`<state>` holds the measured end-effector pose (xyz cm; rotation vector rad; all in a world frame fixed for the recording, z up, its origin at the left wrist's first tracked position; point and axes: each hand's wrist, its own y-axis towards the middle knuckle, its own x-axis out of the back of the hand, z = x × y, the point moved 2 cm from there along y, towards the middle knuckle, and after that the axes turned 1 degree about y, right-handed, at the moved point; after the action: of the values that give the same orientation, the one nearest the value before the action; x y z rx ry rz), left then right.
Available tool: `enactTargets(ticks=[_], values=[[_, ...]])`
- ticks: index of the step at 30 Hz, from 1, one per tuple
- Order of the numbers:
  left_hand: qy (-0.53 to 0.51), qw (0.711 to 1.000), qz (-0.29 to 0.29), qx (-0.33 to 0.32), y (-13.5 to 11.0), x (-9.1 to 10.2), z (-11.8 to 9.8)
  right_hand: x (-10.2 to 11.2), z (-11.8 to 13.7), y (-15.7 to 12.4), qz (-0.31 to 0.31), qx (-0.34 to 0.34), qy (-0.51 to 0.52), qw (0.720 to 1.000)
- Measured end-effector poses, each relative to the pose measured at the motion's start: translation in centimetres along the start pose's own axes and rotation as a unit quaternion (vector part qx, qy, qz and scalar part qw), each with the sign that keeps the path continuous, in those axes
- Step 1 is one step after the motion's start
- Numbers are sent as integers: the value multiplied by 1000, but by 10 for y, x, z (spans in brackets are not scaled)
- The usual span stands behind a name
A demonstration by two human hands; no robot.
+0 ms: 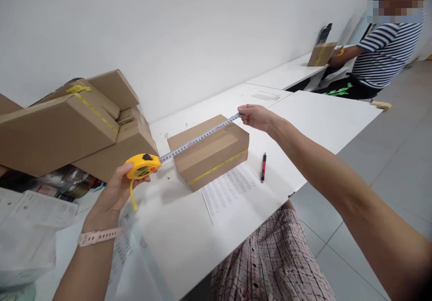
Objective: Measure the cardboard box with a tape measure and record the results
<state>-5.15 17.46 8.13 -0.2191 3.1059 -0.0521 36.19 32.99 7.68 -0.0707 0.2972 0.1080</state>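
Observation:
A yellow tape measure point(143, 166) sits in my left hand point(118, 184), its fingers closed round the case and a yellow strap dangling below. Its blade point(199, 136) is pulled out over the top of a brown cardboard box point(216, 157). The far end of the blade is pinched in my right hand point(255, 115), just past the box's right side. Yellow tape runs along the front of the box. Under its front edge lies a printed sheet point(229, 193). To the right of that is a red and black pen point(263, 168).
Several cardboard boxes point(60, 125) are piled at the left by the wall. Clear plastic packaging point(30, 229) and papers lie at front left. A person in a striped shirt point(391, 53) sits at the far right, hands by another box point(320, 54). The white table's edge runs near my lap.

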Motion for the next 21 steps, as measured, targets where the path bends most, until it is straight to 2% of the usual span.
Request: enactTargets(ticks=[2,5,9,14,18,21], values=[[15,1000,-12,20,7,13,4,5,-11,16,-35,-5,-49,998],[33,998,-11,47,14,20,8,2,-28,25,-68,-10,-155,986],[31,998,-7,53,21,21,12,-5,-44,23,-60,-32,-282,957],[48,998,20,48,30,13,13,-5,-51,18,-40,-64,-305,949],[54,996,62,40,35,-3,15,-6,-52,17,-54,-53,-300,951],[54,995,73,28,37,-10,14,-9,-52,15,-58,-34,-296,953]])
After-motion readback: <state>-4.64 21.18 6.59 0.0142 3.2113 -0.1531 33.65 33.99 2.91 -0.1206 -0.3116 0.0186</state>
